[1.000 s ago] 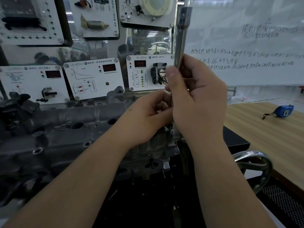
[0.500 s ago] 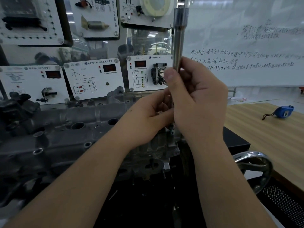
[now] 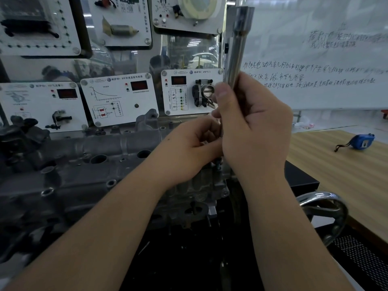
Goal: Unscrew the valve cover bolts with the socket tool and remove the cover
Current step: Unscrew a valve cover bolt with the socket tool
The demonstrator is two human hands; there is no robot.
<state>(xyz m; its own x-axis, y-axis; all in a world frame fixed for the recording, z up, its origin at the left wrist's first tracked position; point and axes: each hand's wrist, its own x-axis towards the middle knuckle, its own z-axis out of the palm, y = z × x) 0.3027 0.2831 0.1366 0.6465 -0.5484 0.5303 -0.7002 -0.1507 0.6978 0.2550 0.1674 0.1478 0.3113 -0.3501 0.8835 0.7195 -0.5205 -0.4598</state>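
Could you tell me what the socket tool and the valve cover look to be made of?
Socket tool: polished steel, probably chromed, judging by its bright streaked reflections. Valve cover: likely cast aluminium, with a dull grey, grainy, unpainted surface.

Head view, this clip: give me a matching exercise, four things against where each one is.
Things:
1. socket tool
2. tape measure
3. handwheel
4. valve cover

Places:
A. on the wooden table, far right
B. upright in the right hand
C. left of the left hand
D. low right, beside the right forearm

Pairs: 1-B, 2-A, 3-D, 4-C
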